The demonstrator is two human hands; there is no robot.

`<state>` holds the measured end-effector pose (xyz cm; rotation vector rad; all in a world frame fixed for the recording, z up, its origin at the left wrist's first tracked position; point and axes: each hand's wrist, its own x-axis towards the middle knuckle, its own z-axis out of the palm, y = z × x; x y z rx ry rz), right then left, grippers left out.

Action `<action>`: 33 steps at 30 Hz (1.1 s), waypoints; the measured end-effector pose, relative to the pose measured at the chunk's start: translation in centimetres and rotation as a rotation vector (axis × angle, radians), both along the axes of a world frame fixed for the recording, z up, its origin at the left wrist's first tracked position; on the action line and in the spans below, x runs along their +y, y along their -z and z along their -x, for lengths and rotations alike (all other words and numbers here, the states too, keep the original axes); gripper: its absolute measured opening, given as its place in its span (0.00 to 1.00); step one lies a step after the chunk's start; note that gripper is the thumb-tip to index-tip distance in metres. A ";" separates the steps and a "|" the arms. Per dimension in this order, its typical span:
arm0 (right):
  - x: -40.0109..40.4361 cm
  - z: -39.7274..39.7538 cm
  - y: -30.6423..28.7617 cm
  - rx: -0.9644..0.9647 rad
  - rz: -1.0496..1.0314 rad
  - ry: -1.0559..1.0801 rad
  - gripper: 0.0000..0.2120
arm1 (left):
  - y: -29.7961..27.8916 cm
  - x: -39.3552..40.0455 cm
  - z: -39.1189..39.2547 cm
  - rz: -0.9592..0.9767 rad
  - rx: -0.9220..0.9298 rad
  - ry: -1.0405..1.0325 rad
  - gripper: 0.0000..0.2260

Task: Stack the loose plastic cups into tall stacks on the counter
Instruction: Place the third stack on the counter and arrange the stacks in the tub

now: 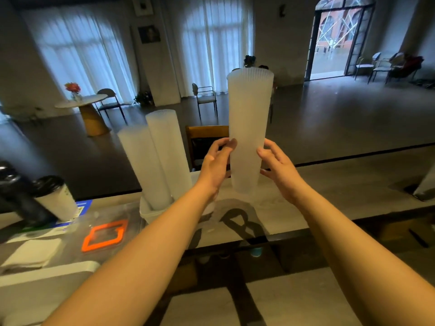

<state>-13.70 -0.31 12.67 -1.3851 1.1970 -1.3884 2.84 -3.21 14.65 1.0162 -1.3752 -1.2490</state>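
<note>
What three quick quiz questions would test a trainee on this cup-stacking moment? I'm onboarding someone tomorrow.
1. True or false: the tall stack of cups stands upright on the counter between both hands.
2. How many other cup stacks lean in the white bin to the left? A) one B) two C) four
3. Fill in: the flat frame lying on the counter at lower left is coloured ____.

Key
1. True: the left hand and the right hand flank its lower part, fingers at its sides.
2. B: two leaning stacks.
3. Orange: the orange frame.
</note>
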 end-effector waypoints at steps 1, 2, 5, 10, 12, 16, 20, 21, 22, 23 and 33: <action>-0.3 -0.9 -0.5 0.005 0.015 -0.019 0.19 | -0.4 0.0 -0.8 0.003 0.012 -0.028 0.14; -0.7 -1.7 -0.8 0.007 0.028 -0.040 0.19 | -0.8 0.0 -1.6 0.004 0.026 -0.062 0.14; -2.0 -4.4 -1.6 -0.004 0.046 -0.102 0.19 | -1.6 -0.1 -4.0 -0.001 0.097 -0.163 0.13; -3.8 -8.2 -1.9 -0.004 0.039 -0.179 0.20 | -1.9 -0.9 -7.4 -0.069 0.164 -0.276 0.14; -4.4 -9.1 -1.4 0.006 0.019 -0.205 0.21 | -1.4 -1.2 -8.3 -0.098 0.165 -0.295 0.14; -5.4 -9.7 0.1 -0.005 -0.023 -0.221 0.20 | 0.3 -1.7 -8.7 -0.134 0.205 -0.326 0.18; -6.3 -9.7 2.2 0.008 -0.073 -0.221 0.19 | 2.8 -2.2 -8.5 -0.165 0.256 -0.349 0.18; -6.4 -9.6 2.7 0.013 -0.088 -0.217 0.19 | 3.4 -2.3 -8.4 -0.178 0.262 -0.351 0.18; -6.4 -9.6 3.2 0.016 -0.103 -0.215 0.19 | 4.0 -2.4 -8.5 -0.193 0.266 -0.353 0.18; -6.4 -9.7 3.6 0.024 -0.116 -0.215 0.18 | 4.6 -2.5 -8.6 -0.209 0.265 -0.356 0.18; -6.1 -10.7 6.9 0.066 -0.188 -0.217 0.22 | 6.8 -1.6 -10.4 -0.310 0.257 -0.295 0.13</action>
